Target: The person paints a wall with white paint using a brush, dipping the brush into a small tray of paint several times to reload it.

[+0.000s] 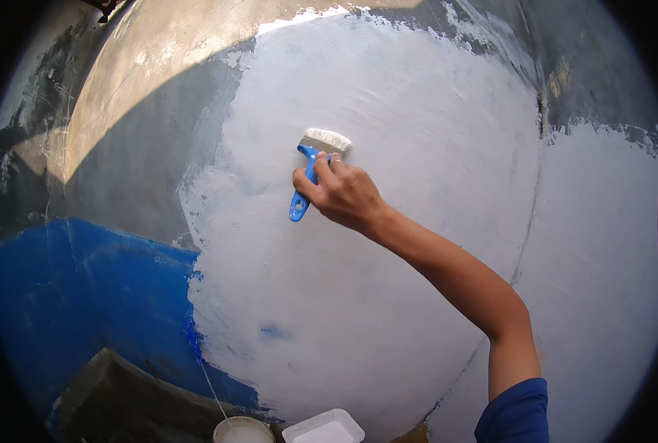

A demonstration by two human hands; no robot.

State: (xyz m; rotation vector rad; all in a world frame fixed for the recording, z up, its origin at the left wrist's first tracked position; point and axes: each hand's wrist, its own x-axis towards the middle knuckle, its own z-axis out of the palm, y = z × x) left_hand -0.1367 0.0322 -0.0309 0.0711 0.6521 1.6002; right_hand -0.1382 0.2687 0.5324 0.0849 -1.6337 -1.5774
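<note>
Sunlight makes a bright patch on the far left of the wall. Nearer, on the left too, there is blue paint. Next, on the near side, I see a round tub. Farther off is the blue-handled brush, in front of a big patch of white paint. The brush is long and leans a little: its handle end points near and left, and its bristles point far and a bit right. I can't tell if they touch the wall. A white tray sits near, just right of the tub.

The right hand is on the right side of the handle, fingers and thumb pinched snugly round it. The bristles stick out past the fingers. I can't see the left hand, so the right one is closest. At the near right is a blue sleeve, and farther off runs a dark crack.
</note>
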